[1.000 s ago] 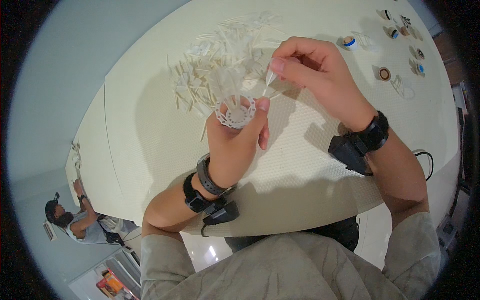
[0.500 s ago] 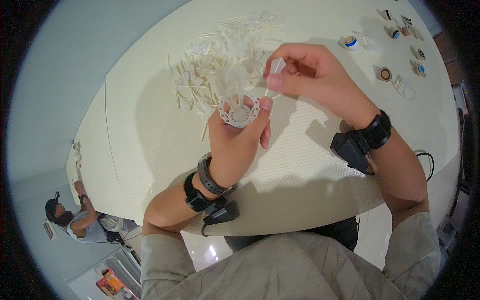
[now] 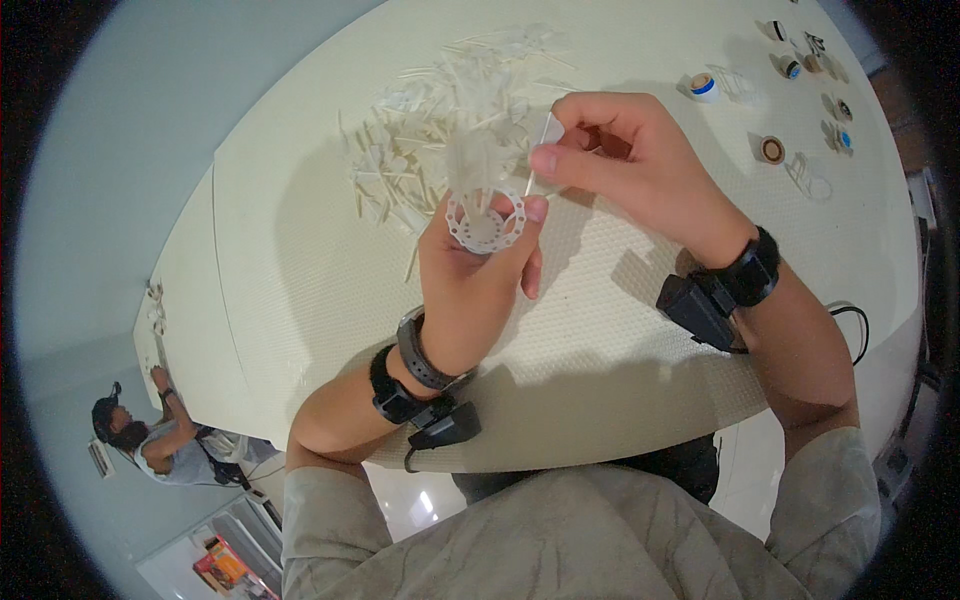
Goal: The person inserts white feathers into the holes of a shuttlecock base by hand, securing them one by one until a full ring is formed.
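Note:
My left hand (image 3: 475,285) is closed round a white round plastic holder (image 3: 487,232) with a ring of small holes along its rim. Several white feathers (image 3: 474,165) stand upright in the far side of this holder. Just to the right, my right hand (image 3: 630,155) pinches one trimmed white feather (image 3: 545,133) between thumb and fingertips. Its shaft points down toward the rim, beside my left thumb; whether it touches the holder I cannot tell. Beyond both hands lies a loose heap of trimmed white feathers (image 3: 395,165) with pale shafts.
At the right of the white textured table (image 3: 330,330) stand a blue-banded shuttlecock head (image 3: 703,86) and a brown-ringed round piece (image 3: 771,150). Thin clear plastic pieces (image 3: 803,178) lie nearby. A black cable (image 3: 866,335) runs beside my right forearm. Another person (image 3: 165,440) sits at the far left.
The feather in my right hand has turned more edge-on and shifted slightly left and down toward the holder. My left hand has tilted the holder slightly, moving it a little right.

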The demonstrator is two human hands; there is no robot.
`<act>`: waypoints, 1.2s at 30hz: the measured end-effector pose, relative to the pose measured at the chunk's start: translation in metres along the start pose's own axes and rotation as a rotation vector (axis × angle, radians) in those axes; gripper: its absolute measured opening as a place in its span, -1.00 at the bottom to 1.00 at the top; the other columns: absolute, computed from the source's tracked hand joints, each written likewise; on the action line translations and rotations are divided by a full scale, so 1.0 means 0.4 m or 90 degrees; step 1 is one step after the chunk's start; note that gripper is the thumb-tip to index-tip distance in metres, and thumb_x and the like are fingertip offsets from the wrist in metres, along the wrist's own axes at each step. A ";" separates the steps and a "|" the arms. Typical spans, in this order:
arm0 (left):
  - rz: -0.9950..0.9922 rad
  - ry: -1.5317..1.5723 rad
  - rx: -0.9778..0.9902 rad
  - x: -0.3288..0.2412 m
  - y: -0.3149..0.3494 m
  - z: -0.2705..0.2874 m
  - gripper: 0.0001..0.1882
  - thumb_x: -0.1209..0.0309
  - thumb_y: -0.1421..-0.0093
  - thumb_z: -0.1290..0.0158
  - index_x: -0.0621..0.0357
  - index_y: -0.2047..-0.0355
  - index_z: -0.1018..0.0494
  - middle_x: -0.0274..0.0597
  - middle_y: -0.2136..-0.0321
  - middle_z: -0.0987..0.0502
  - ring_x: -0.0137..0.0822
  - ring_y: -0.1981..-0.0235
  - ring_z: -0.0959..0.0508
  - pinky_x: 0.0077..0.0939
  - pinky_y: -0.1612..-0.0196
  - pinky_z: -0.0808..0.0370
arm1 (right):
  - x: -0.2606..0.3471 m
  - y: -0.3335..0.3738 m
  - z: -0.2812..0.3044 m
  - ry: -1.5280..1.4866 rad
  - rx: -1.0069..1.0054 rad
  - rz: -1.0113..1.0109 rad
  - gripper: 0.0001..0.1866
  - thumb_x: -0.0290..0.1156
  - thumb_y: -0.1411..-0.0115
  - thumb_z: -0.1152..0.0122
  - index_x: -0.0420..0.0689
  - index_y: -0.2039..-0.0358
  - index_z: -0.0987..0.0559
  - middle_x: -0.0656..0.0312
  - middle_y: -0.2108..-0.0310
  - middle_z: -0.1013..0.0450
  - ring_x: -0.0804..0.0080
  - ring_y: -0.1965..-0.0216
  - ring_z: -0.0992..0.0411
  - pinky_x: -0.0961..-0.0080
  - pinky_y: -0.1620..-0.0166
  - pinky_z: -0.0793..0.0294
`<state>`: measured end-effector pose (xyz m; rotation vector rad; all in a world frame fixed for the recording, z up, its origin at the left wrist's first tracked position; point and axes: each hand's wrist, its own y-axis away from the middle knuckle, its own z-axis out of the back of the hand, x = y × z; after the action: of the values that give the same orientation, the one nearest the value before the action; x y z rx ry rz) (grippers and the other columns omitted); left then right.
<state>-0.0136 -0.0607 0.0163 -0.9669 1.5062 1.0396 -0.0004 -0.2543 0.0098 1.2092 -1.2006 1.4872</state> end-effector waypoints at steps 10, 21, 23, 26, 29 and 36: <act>-0.012 0.009 0.006 0.008 -0.001 0.002 -0.83 0.39 -0.31 -0.16 0.21 0.28 -0.43 -0.29 0.67 -0.41 -0.46 0.74 -0.37 -0.54 0.69 -0.27 | 0.004 -0.001 -0.004 -0.041 -0.075 0.002 -0.84 -0.35 -0.29 -0.26 -0.19 0.34 -0.64 0.48 0.51 -0.46 0.81 0.47 -0.28 0.75 0.42 -0.23; -0.014 0.017 -0.004 0.006 -0.002 -0.005 -0.85 0.42 -0.30 -0.16 0.21 0.30 -0.43 -0.30 0.70 -0.41 -0.47 0.76 -0.35 -0.54 0.70 -0.24 | -0.008 -0.002 -0.008 -0.032 -0.095 0.014 -0.76 -0.25 -0.25 -0.34 -0.18 0.41 -0.64 0.50 0.60 -0.40 0.80 0.53 -0.25 0.69 0.48 -0.19; -0.008 0.012 -0.003 0.000 -0.003 -0.005 -0.86 0.44 -0.30 -0.16 0.20 0.31 -0.43 -0.31 0.70 -0.40 -0.47 0.76 -0.35 -0.54 0.70 -0.24 | -0.009 -0.002 -0.012 -0.021 -0.058 0.003 -0.72 -0.23 -0.23 -0.38 -0.17 0.47 -0.61 0.52 0.64 -0.33 0.81 0.56 -0.21 0.68 0.51 -0.14; -0.003 0.007 -0.003 0.002 -0.006 -0.004 -0.86 0.45 -0.30 -0.17 0.20 0.34 -0.42 -0.32 0.71 -0.40 -0.48 0.77 -0.35 -0.55 0.71 -0.23 | -0.005 0.001 -0.015 0.005 -0.026 0.003 -0.68 -0.22 -0.22 -0.40 -0.17 0.53 -0.56 0.52 0.65 -0.31 0.80 0.58 -0.19 0.69 0.52 -0.12; -0.007 0.009 -0.009 0.001 -0.004 -0.001 -0.85 0.45 -0.29 -0.18 0.19 0.36 -0.42 -0.33 0.72 -0.40 -0.48 0.77 -0.34 -0.55 0.71 -0.22 | -0.002 0.002 -0.025 -0.007 -0.039 -0.005 -0.63 -0.22 -0.24 -0.36 -0.18 0.58 -0.50 0.50 0.67 -0.28 0.79 0.59 -0.17 0.67 0.54 -0.11; 0.075 -0.040 0.040 -0.014 -0.008 0.019 -0.78 0.53 -0.23 -0.23 0.22 0.27 -0.36 -0.30 0.39 -0.52 -0.57 0.55 -0.45 -0.63 0.55 -0.40 | 0.007 0.008 -0.021 0.094 -0.070 0.069 -0.64 -0.30 -0.28 -0.28 -0.22 0.57 -0.44 0.46 0.69 -0.23 0.76 0.60 -0.13 0.63 0.55 -0.09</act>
<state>-0.0076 -0.0542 0.0207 -0.8024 1.5504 1.0897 -0.0054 -0.2465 0.0115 0.9574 -1.2462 1.5410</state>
